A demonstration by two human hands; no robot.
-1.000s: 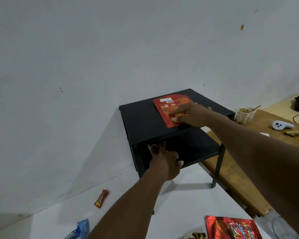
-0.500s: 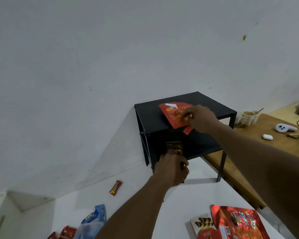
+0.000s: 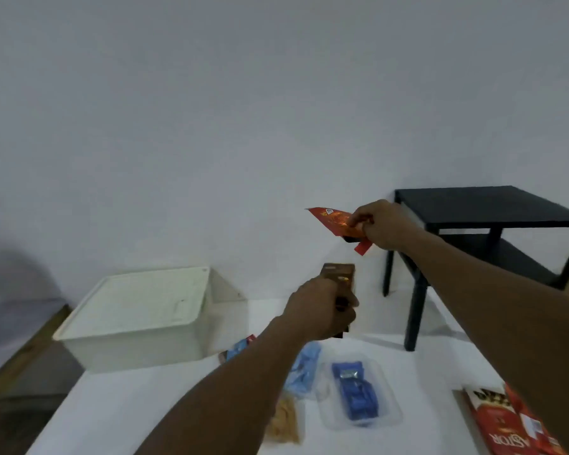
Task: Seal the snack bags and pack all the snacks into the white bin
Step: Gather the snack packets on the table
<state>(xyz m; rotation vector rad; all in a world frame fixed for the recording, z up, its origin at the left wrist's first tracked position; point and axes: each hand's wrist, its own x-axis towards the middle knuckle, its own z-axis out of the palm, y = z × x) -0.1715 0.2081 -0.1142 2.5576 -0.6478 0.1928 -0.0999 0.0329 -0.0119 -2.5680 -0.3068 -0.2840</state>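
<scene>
My right hand (image 3: 383,224) pinches a flat red snack packet (image 3: 334,221) in the air, just left of the black side table (image 3: 486,206). Lower down, my left hand (image 3: 319,310) grips a brown snack box (image 3: 340,277) held upright above the white tabletop (image 3: 138,408). The white bin (image 3: 145,339) stands to the left of both hands, and its inside looks empty. On the tabletop lie a blue snack in a clear tray (image 3: 357,394), a light blue bag (image 3: 304,367), a pale cracker bag (image 3: 284,421) and a red Astor box (image 3: 496,421).
The black side table stands on the white tabletop at the right, against the grey wall. A small red and blue packet (image 3: 240,348) lies by the bin's right side. A wooden floor strip (image 3: 20,353) shows at the far left.
My view has swung left, bringing the white bin in. My right hand has lifted the red packet off the black table. My left hand has pulled the brown box from the lower shelf.
</scene>
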